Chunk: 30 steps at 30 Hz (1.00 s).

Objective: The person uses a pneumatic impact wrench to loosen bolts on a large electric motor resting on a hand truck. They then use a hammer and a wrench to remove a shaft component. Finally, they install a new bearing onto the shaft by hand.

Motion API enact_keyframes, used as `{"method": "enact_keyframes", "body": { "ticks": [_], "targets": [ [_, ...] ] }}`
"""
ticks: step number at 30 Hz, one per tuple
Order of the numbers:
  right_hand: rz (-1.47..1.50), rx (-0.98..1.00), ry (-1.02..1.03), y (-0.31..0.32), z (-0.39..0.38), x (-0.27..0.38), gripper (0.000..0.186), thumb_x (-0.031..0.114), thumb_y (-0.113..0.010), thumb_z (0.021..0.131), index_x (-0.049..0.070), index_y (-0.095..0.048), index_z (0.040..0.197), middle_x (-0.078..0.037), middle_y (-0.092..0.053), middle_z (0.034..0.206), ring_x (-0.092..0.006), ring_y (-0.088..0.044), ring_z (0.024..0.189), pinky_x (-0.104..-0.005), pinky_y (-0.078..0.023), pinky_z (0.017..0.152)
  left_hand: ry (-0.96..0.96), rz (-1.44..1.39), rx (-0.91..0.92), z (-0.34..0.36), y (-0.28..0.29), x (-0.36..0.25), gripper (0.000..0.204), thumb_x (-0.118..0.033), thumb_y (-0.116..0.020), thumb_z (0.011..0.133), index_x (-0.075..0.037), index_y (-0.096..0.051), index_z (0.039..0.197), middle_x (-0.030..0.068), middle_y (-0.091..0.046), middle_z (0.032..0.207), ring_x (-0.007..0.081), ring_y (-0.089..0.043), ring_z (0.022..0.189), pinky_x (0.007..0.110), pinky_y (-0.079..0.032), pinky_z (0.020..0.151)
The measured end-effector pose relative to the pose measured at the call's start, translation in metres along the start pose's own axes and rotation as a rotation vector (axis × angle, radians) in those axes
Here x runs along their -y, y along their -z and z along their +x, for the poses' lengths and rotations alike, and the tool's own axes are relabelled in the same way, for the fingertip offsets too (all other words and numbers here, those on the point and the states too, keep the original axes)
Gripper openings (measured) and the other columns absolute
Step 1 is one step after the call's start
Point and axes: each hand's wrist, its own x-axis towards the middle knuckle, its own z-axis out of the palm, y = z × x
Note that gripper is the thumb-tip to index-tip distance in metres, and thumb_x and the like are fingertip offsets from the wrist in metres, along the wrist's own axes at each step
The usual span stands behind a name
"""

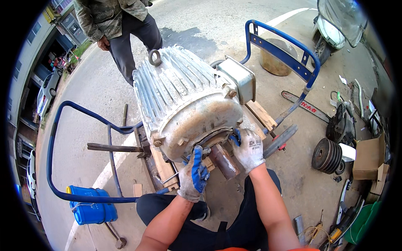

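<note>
A large grey electric motor (188,100) with cooling fins lies on wooden blocks (165,169), its shaft end toward me. The rusty shaft (225,162) sticks out between my hands. Around it sits a round bearing cover (217,137), with a dark curved gap above it. My left hand (194,178), in a white glove with blue palm, is closed at the cover's left edge, thumb upward. My right hand (248,150), gloved alike, has its fingers curled on the cover's right edge. The gloves hide part of the grip.
Blue tubular cart handles (52,146) rise on both sides. A blue bucket (94,205) and a hammer (120,242) lie left. On the right are a chainsaw (341,121), a grooved pulley (326,156), a cardboard box (368,157) and tools. A person (125,29) stands behind the motor.
</note>
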Motion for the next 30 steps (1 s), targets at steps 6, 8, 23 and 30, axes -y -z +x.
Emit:
{"method": "enact_keyframes", "body": {
  "ticks": [6, 8, 23, 30],
  "targets": [
    [0.04, 0.133, -0.12, -0.001, 0.004, 0.009, 0.018, 0.013, -0.063, 0.077, 0.0, -0.063, 0.09, -0.021, -0.064, 0.087, -0.04, -0.062, 0.081, -0.0464, -0.049, 0.073, 0.053, -0.258, 0.118, 0.002, 0.019, 0.005, 0.026, -0.028, -0.048, 0.101, -0.013, -0.06, 0.118, -0.0071, -0.045, 0.059, 0.0065, -0.038, 0.042, 0.024, -0.031, 0.04],
    [0.027, 0.14, -0.117, 0.003, 0.001, 0.008, 0.022, 0.016, -0.064, 0.078, 0.001, -0.063, 0.094, -0.022, -0.065, 0.09, -0.0396, -0.062, 0.085, -0.0463, -0.049, 0.076, -0.014, -0.183, 0.165, 0.003, 0.019, 0.007, 0.026, -0.026, -0.049, 0.1, -0.01, -0.06, 0.117, -0.0063, -0.047, 0.059, 0.0067, -0.039, 0.043, 0.024, -0.032, 0.04],
    [0.075, 0.147, -0.102, -0.002, 0.003, 0.0, 0.017, 0.014, -0.066, 0.077, 0.002, -0.062, 0.088, -0.02, -0.062, 0.084, -0.0408, -0.059, 0.079, -0.0483, -0.046, 0.071, 0.058, -0.334, 0.227, 0.005, 0.016, 0.01, 0.025, -0.025, -0.05, 0.099, -0.011, -0.062, 0.117, -0.0063, -0.043, 0.055, 0.0081, -0.038, 0.042, 0.026, -0.029, 0.041],
    [0.067, 0.007, -0.004, 0.003, -0.001, 0.002, 0.02, 0.019, -0.067, 0.075, 0.005, -0.061, 0.088, -0.018, -0.06, 0.077, -0.0395, -0.059, 0.079, -0.0495, -0.045, 0.072, 0.077, -0.345, 0.22, 0.004, 0.018, 0.007, 0.026, -0.024, -0.05, 0.099, -0.012, -0.062, 0.118, -0.0063, -0.045, 0.057, 0.0083, -0.037, 0.042, 0.025, -0.03, 0.041]
  ]
}}
